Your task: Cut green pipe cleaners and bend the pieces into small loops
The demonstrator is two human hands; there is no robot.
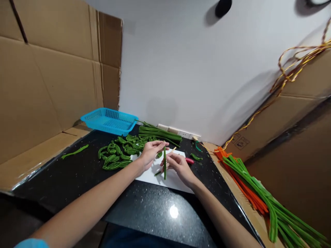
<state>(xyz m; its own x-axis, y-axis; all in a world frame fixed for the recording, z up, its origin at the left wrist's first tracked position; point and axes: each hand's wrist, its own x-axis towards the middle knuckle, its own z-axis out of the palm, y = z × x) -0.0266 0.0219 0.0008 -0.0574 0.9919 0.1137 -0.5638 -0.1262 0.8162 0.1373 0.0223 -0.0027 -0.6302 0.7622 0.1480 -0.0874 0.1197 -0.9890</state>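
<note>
Both hands meet over a white sheet (pixel 148 176) on the black counter. A dark green pipe cleaner (pixel 164 168) stands nearly upright between them. My left hand (pixel 152 153) pinches its upper end, while the fingers of my right hand (pixel 179 167) close on it lower down. Left of the sheet lies a pile of looped and bent green pipe cleaners (pixel 113 155). Beside my right hand sits a red-handled tool (pixel 190 161), its other end hidden. One bent green piece (pixel 196 157) lies to the right of the sheet.
A blue plastic basket (pixel 110 129) stands at the back left. Straight green pipe cleaners (pixel 157 132) lie along the wall. Orange pipe cleaners (pixel 248 193) and light green ones (pixel 258 187) rest on cardboard at right. A light green strip (pixel 74 151) lies at left. Cardboard walls flank the counter.
</note>
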